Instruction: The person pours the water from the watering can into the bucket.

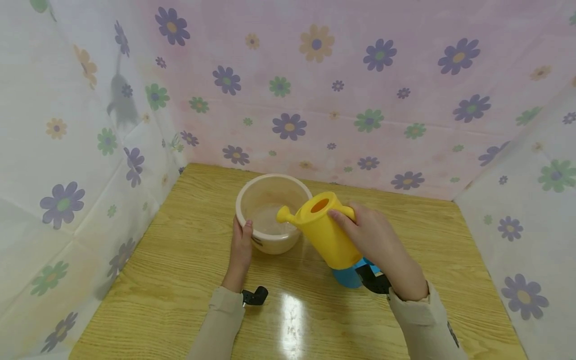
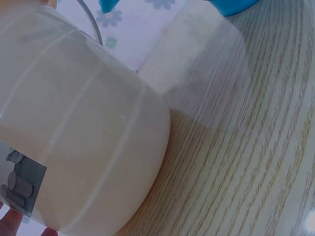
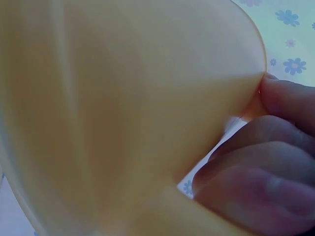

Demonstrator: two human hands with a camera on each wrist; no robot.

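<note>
A cream plastic bucket (image 1: pixel 265 242) stands on the wooden table. My left hand (image 1: pixel 241 245) holds its near left side, the thumb at the rim and the fingers along the outer wall. In the left wrist view a few fingertips (image 2: pixel 11 221) show beside a dark picture label. My right hand (image 1: pixel 375 235) grips the handle of a yellow watering can (image 1: pixel 330 237), raised above the table and tilted left. Its spout reaches over the bucket's opening. The can's wall fills much of the right wrist view, with curled fingers (image 3: pixel 256 182) around the handle.
A blue object (image 1: pixel 347 278) sits on the table (image 1: pixel 180 280) beneath the can, mostly hidden by it and the right wrist. Flower-patterned cloth (image 1: pixel 315 100) hangs behind the table and along both sides.
</note>
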